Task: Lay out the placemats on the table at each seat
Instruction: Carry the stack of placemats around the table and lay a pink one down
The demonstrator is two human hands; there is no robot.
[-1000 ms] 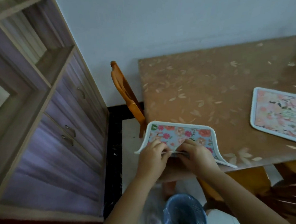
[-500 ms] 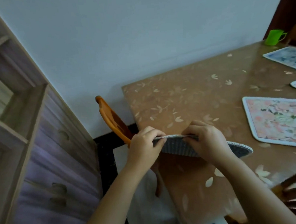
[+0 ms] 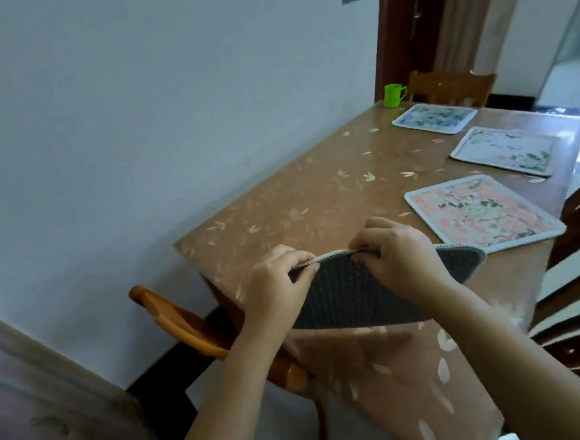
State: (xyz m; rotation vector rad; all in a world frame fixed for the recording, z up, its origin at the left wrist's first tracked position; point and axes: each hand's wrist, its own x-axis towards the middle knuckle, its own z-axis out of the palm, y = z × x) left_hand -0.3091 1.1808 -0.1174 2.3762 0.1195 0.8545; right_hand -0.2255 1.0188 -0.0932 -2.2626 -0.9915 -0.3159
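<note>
Right, both hands are up on the placemat, held over the near end of the table with its grey woven back facing us. The left hand pinches the top edge, fingers curled tight over the white trim and thumb tucked behind, out of sight. The right hand grips the same edge just beside it, knuckles bent and fingertips folded down onto the rim. The mat tilts, its lower edge close to the tabletop; I cannot tell whether it touches.

Further along the table, a pink placemat lies flat, just beyond the held mat's right corner. Past that sit a pale placemat and a blue placemat. A green cup stands at the table's far corner by the wall. An orange chair is tucked at the table's near end.
</note>
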